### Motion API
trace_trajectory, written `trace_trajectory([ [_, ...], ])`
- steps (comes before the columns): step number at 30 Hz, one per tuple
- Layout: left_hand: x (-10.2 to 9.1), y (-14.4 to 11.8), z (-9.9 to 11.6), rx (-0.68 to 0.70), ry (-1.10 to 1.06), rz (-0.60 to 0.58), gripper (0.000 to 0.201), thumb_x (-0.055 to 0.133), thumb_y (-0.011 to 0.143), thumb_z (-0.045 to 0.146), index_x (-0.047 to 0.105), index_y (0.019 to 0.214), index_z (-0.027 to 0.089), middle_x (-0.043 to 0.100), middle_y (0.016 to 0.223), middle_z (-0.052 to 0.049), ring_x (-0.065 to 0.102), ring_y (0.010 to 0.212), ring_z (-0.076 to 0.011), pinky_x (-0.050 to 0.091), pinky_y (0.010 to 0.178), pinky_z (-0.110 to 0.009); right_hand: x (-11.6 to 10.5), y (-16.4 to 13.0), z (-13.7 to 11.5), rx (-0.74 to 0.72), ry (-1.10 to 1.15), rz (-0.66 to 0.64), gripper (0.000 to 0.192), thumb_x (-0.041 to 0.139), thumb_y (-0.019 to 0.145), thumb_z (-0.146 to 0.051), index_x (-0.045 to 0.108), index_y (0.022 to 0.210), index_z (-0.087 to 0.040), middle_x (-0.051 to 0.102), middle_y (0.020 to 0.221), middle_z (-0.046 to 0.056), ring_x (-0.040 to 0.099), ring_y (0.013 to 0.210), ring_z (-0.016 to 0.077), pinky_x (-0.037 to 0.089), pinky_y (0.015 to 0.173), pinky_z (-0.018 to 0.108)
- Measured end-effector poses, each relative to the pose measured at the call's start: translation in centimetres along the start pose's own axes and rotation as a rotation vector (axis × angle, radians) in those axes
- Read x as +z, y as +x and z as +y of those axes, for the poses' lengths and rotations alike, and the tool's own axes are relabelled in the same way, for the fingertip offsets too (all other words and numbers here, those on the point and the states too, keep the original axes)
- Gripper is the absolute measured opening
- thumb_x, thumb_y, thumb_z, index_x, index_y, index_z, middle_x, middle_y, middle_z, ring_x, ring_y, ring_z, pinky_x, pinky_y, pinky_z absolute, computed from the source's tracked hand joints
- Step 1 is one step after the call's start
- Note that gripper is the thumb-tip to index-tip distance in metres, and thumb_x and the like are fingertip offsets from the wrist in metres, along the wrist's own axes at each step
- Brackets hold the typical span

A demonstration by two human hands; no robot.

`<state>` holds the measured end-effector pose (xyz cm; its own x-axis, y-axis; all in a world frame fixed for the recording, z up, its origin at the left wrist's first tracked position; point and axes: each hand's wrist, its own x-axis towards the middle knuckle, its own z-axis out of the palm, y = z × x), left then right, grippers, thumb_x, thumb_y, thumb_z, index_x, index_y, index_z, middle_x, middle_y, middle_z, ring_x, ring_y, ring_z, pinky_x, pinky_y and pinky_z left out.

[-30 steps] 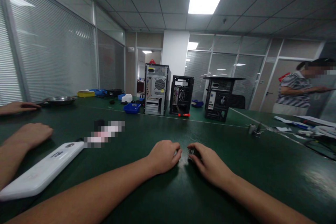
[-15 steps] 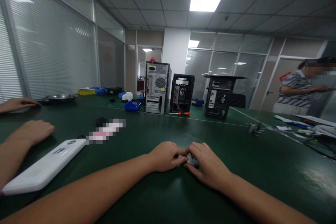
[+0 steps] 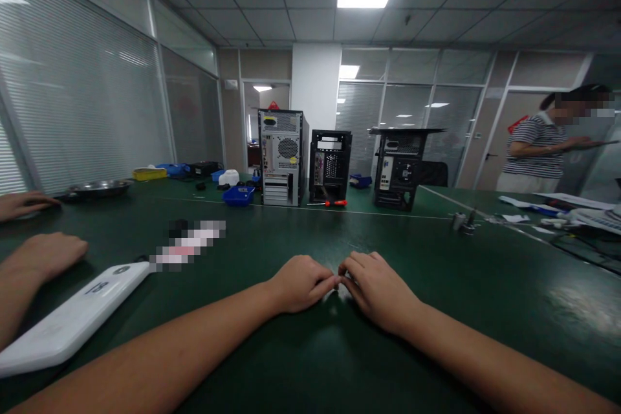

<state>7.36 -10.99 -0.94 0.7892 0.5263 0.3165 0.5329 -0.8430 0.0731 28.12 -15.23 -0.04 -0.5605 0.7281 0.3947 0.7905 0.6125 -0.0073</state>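
Note:
My left hand (image 3: 298,283) and my right hand (image 3: 378,291) rest on the green table (image 3: 436,310) right in front of me. Their fingertips meet at the middle. Both hands are curled and pinch a small part between them, almost wholly hidden by the fingers. Both forearms lie flat on the table.
Another person's hands (image 3: 46,255) lie at the left beside a white flat device (image 3: 72,323). Three computer cases (image 3: 281,155) stand further back, with a red-handled screwdriver (image 3: 334,202), a blue bin (image 3: 239,195) and a metal tray (image 3: 97,189). A person in a striped shirt (image 3: 538,149) stands far right by papers (image 3: 557,202).
My hands have closed together until the fingertips touch, covering the small dark part that lay at my right fingers. The view has tilted a little.

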Motion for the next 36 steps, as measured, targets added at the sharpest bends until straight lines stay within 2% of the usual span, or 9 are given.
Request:
trace_trajectory([
  [3,-0.1,0.0,0.3,-0.051,0.033,0.014,0.048,0.035,0.100,0.040,0.067,0.071,0.019,0.067,0.067,-0.003,0.059,0.061,-0.0141,0.038,0.062,-0.026,0.1,0.0,2.6,0.096,0.037,-0.035,0.024,0.039,0.098,-0.033,0.059,0.101,-0.021,0.062,0.099,0.006,0.056,0.091,0.0184,0.038,0.082,0.034],
  [7,-0.1,0.0,0.5,-0.116,0.090,0.039,0.048,0.035,0.098,0.041,0.067,0.070,0.019,0.066,0.064,-0.004,0.059,0.059,-0.0154,0.039,0.062,-0.027,0.2,-0.7,8.7,0.305,0.166,-0.083,0.030,0.035,0.098,-0.040,0.057,0.101,-0.020,0.062,0.099,0.007,0.057,0.090,0.0185,0.041,0.082,0.034],
  [13,0.0,0.2,-0.9,-0.370,0.169,0.043,0.047,0.037,0.095,0.042,0.069,0.069,0.019,0.067,0.067,-0.007,0.061,0.061,-0.0197,0.043,0.061,-0.030,0.2,-3.7,19.3,0.593,0.299,0.070,0.037,0.033,0.095,-0.047,0.055,0.104,-0.019,0.064,0.099,0.008,0.059,0.090,0.0200,0.045,0.084,0.035],
  [17,-0.3,0.3,-2.1,-0.555,0.162,0.007,0.045,0.040,0.093,0.044,0.071,0.074,0.018,0.070,0.075,-0.010,0.065,0.068,-0.0221,0.048,0.065,-0.032,0.6,-5.5,23.4,0.760,0.340,0.097,0.039,0.037,0.091,-0.050,0.059,0.097,-0.019,0.068,0.094,0.008,0.061,0.083,0.0205,0.047,0.077,0.034],
  [19,-0.4,0.3,-2.3,-0.599,0.146,-0.017,0.045,0.040,0.092,0.045,0.072,0.075,0.018,0.071,0.078,-0.011,0.067,0.071,-0.0233,0.049,0.066,-0.033,0.7,-5.8,24.2,0.793,0.344,0.098,0.039,0.039,0.089,-0.050,0.061,0.096,-0.018,0.070,0.092,0.008,0.062,0.081,0.0209,0.048,0.074,0.034],
  [24,-0.3,0.4,-2.3,-0.573,0.144,-0.063,0.047,0.038,0.092,0.046,0.073,0.077,0.018,0.071,0.083,-0.014,0.068,0.076,-0.0267,0.051,0.070,-0.038,0.3,-5.4,24.1,0.845,0.327,0.148,0.040,0.043,0.087,-0.050,0.065,0.097,-0.018,0.072,0.096,0.009,0.064,0.083,0.0222,0.048,0.075,0.034],
  [28,-0.1,0.3,-2.4,-0.566,0.153,-0.071,0.047,0.038,0.092,0.046,0.073,0.079,0.018,0.071,0.083,-0.014,0.068,0.077,-0.0272,0.052,0.071,-0.039,-1.4,-5.3,23.8,0.887,0.262,0.254,0.046,0.039,0.088,-0.052,0.067,0.104,-0.019,0.070,0.110,0.010,0.063,0.098,0.0253,0.046,0.085,0.037],
  [32,0.0,0.2,-2.6,-0.550,0.168,-0.065,0.046,0.038,0.092,0.044,0.073,0.078,0.019,0.071,0.081,-0.013,0.068,0.075,-0.0271,0.052,0.069,-0.038,-3.9,-6.0,23.7,0.897,0.177,0.386,0.055,0.040,0.086,-0.061,0.073,0.097,-0.018,0.069,0.113,0.012,0.061,0.105,0.0295,0.044,0.090,0.040],
  [36,0.1,0.2,-2.6,-0.544,0.183,-0.051,0.045,0.039,0.092,0.044,0.073,0.078,0.018,0.072,0.081,-0.013,0.069,0.076,-0.0274,0.052,0.070,-0.038,-5.3,-7.3,23.7,0.793,0.222,0.270,0.049,0.060,0.077,-0.058,0.074,0.104,-0.019,0.072,0.110,0.010,0.064,0.102,0.0280,0.044,0.090,0.038],
])
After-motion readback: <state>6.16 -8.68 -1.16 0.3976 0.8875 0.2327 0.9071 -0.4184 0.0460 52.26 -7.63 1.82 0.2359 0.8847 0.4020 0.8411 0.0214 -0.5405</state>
